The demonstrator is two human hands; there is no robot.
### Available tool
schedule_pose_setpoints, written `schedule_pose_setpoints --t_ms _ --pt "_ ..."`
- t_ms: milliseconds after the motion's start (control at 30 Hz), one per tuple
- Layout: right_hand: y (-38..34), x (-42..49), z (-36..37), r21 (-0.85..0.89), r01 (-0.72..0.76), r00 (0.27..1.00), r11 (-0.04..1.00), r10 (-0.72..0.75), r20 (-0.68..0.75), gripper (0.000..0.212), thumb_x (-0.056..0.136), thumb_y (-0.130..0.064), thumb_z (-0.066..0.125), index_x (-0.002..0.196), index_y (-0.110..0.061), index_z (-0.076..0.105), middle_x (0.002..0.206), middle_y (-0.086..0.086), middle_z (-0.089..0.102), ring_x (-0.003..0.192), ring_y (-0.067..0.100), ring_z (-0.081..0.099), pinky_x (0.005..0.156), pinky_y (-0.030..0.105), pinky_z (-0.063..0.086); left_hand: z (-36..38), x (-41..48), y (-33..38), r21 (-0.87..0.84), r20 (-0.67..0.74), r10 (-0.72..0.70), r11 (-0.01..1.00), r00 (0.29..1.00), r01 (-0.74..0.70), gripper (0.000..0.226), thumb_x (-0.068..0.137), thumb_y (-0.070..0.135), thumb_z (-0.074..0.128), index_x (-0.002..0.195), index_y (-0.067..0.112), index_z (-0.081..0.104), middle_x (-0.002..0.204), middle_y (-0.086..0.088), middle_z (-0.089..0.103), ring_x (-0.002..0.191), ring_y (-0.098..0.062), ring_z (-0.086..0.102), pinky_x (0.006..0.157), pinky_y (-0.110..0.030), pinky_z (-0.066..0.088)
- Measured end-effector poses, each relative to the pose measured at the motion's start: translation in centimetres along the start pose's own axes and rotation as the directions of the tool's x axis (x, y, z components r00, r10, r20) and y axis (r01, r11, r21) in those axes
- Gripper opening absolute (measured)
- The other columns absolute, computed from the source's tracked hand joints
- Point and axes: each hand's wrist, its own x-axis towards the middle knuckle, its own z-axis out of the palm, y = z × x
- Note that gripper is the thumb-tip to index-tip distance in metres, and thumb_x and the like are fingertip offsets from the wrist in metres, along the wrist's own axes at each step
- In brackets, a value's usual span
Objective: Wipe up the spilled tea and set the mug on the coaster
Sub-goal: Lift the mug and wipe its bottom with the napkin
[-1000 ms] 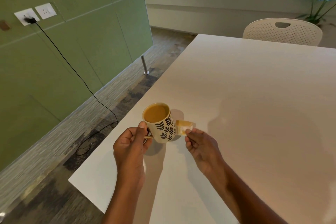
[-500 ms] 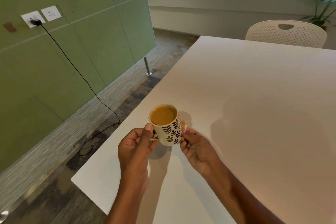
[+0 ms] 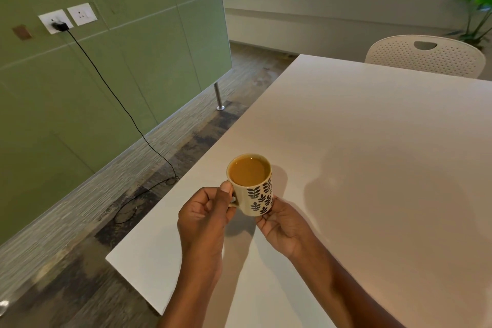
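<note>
- The left hand (image 3: 205,217) grips the handle of the mug (image 3: 251,185), near the counter's (image 3: 372,168) near left corner.
- The right hand (image 3: 283,224) cups the mug's low side, fingers curled on it.
- The tea is very full. A small tip could spill more.
- I see no coaster.

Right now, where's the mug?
Head view: the leaf-patterned mug of tea is lower centre, near the white table's left edge, left hand at its handle and right hand beneath.
</note>
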Motion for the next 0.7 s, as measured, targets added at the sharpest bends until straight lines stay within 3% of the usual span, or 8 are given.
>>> schedule_pose_setpoints --t_ms 100,267,333,433,567,700 --pt "0.4 -0.1 0.2 0.042 -0.034 0.999 0.999 0.035 -0.007 0.045 0.098 0.008 0.062 0.143 0.007 0.059 0.138 0.029 0.068 0.107 0.032 0.073 0.073 0.032 0.068 0.0 0.0 0.2 -0.020 0.000 0.003 1.000 1.000 -0.003 0.021 0.083 0.047 0.078 0.075 0.028 0.081 0.091 -0.007 0.087 0.095 -0.020 0.086 0.078 -0.027 0.068" --pt "0.9 -0.2 0.2 0.061 -0.059 0.998 0.996 0.059 -0.009 0.056 0.083 0.007 0.073 0.138 0.005 0.062 0.125 0.025 0.074 0.100 0.031 0.077 0.063 0.029 0.067 -0.1 0.2 0.2 -0.005 -0.030 -0.002 1.000 1.000 0.002 0.027 0.099 0.030 0.076 0.073 0.028 0.081 0.090 -0.008 0.087 0.094 -0.021 0.086 0.076 -0.026 0.068" --pt "1.2 -0.2 0.0 0.065 -0.066 0.998 0.996 0.067 -0.017 0.051 0.084 0.007 0.072 0.134 0.005 0.064 0.115 0.024 0.078 0.090 0.030 0.081 0.059 0.028 0.066 -0.2 0.1 0.3 0.002 -0.036 -0.006 1.000 0.999 0.007 0.029 0.102 0.027 0.075 0.073 0.027 0.080 0.090 -0.008 0.087 0.094 -0.021 0.086 0.076 -0.027 0.068" --pt "1.4 -0.2 -0.1 0.061 -0.078 0.996 0.995 0.080 -0.031 0.041 0.091 0.008 0.069 0.131 0.004 0.066 0.105 0.022 0.081 0.079 0.026 0.082 0.058 0.026 0.065 -0.2 0.1 0.5 -0.009 -0.036 -0.013 1.000 0.999 0.013 0.027 0.101 0.026 0.075 0.074 0.027 0.081 0.092 -0.008 0.087 0.095 -0.021 0.086 0.078 -0.029 0.068" --pt "2.3 -0.4 0.1 0.026 -0.118 0.992 0.993 0.119 -0.032 0.047 0.081 0.009 0.073 0.127 0.002 0.068 0.093 0.020 0.079 0.068 0.022 0.075 0.052 0.023 0.061 0.0 0.0 0.7 -0.041 -0.032 -0.010 0.999 0.999 0.009 0.026 0.098 0.027 0.076 0.072 0.029 0.081 0.088 -0.007 0.086 0.090 -0.017 0.086 0.075 -0.025 0.067" --pt "2.9 -0.9 -0.1 -0.028 -0.142 0.990 0.989 0.142 -0.016 0.056 0.081 0.008 0.080 0.135 0.001 0.065 0.095 0.018 0.077 0.070 0.019 0.070 0.055 0.022 0.061 0.1 0.2 0.7 -0.068 -0.030 0.014 0.998 0.999 -0.016 0.024 0.097 0.027 0.076 0.074 0.027 0.082 0.085 -0.007 0.086 0.085 -0.016 0.085 0.073 -0.024 0.067"
